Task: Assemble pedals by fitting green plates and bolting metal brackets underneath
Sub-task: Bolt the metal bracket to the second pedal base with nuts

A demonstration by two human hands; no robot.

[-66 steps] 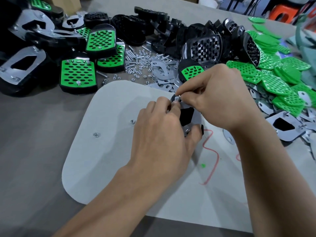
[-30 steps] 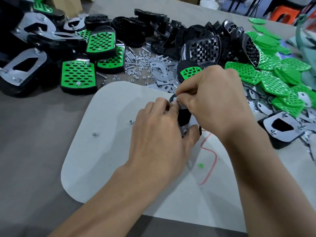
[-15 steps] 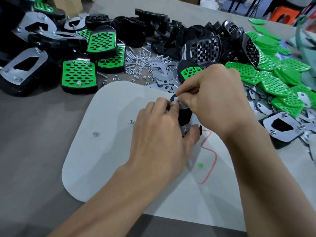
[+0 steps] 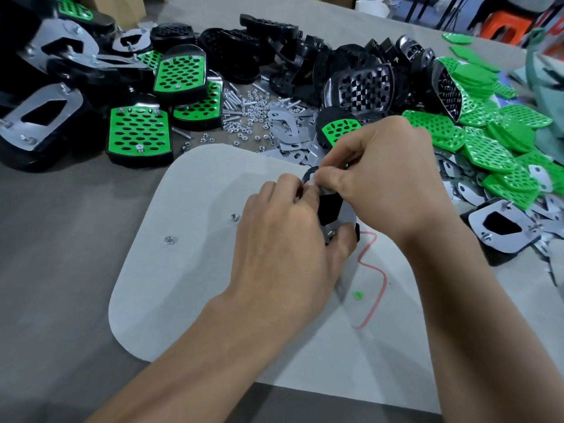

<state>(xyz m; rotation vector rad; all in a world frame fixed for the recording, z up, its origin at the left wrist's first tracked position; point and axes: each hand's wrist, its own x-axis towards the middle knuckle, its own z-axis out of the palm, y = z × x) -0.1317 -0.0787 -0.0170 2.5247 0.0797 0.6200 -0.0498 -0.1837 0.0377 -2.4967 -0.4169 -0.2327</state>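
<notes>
Pedal (image 4: 357,236) sits bracket-side up on the white mat (image 4: 189,285), mid desk (image 4: 61,270), mostly covered by both hands. Left hand (image 4: 283,239): fingers curl round its left edge, thumb on the near end. Right hand (image 4: 387,178): fingers pinch the far tip of the metal bracket (image 4: 346,213); can't tell if they hold anything smaller. Green plates (image 4: 488,148) pile far right, partly cut off.

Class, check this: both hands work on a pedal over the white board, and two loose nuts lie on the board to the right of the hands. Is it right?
No. The head view shows the two nuts on the board to the left of the left hand, not on the right. It and the right hand do work on the pedal.
</notes>
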